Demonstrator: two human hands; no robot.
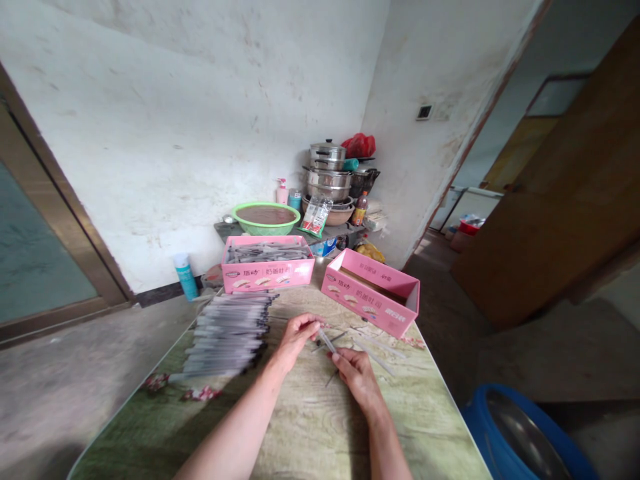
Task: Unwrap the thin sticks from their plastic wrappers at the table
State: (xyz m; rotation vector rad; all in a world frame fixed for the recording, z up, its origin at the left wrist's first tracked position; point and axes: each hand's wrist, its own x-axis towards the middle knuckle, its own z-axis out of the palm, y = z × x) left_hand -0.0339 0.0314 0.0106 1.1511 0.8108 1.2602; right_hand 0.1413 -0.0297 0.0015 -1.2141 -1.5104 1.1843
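In front of me, a slim, pen-like translucent sleeve (327, 341) is stretched between my two hands. My left hand (299, 339) pinches its far end and my right hand (358, 377) grips the near end, fingers closed on both sides. Whether anything is inside it is too small to tell. To the left lies a broad row of similar translucent sleeves (223, 337) with dark ends. Several loose sleeves (376, 359) and thin dark sticks (340, 337) are scattered around my hands on the wood-patterned table (310, 427).
A pink box (267, 277) full of slim sleeves stands at the table's far edge. Right of it sits another pink box (370, 303), its visible inside bare. Behind are a green basin (267, 229) and stacked steel pots (327, 180). A blue tub (480, 413) stands beside the table, lower right.
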